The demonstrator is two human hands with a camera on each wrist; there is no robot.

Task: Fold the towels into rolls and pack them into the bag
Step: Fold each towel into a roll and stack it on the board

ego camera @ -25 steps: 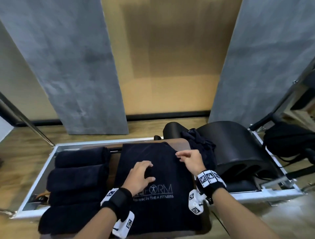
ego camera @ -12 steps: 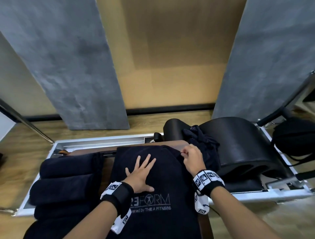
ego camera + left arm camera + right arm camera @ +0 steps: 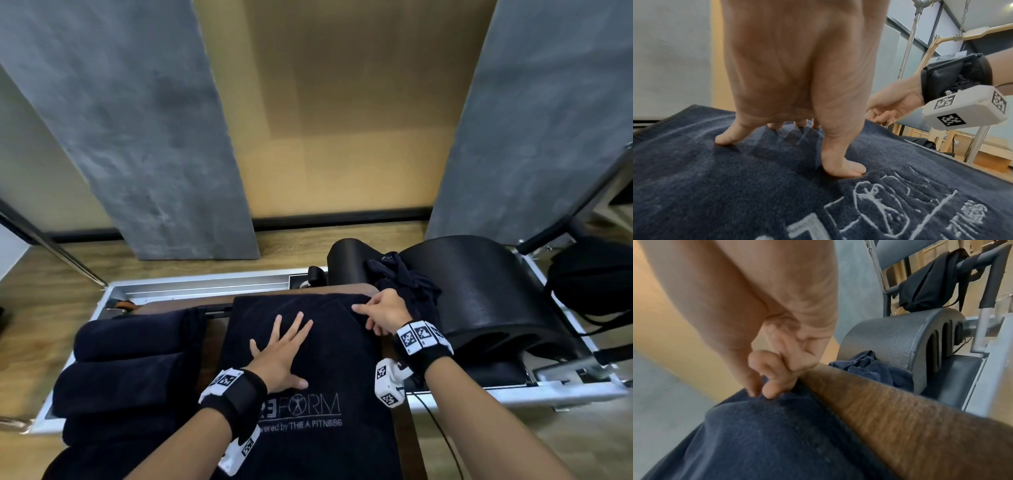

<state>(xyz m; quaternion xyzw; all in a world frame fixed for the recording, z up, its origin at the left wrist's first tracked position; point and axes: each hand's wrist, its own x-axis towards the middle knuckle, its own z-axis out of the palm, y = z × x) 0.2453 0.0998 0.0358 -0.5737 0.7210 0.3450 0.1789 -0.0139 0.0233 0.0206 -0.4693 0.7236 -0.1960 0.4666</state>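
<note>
**Towel position and hand state**

I read "REFORM" and "by THE A FITNESS" on the flat navy terry towel (image 3: pixel 308 394), lying on the brown padded worktop (image 3: pixel 910 415). My left hand (image 3: pixel 279 356) presses it, fingers spread. My right hand (image 3: pixel 383 313) pinches its far right edge.

rolled towels (image 3: pixel 126 363) crowd the left, a black arc barrel (image 3: pixel 479 301) blocks the right.

Towel (image 3: pixel 318 346) logo: "FORM" (first letters hidden by the left hand's (image 3: pixel 281 356) wrist)
Line beneath: "by THE A FITNESS"
</note>
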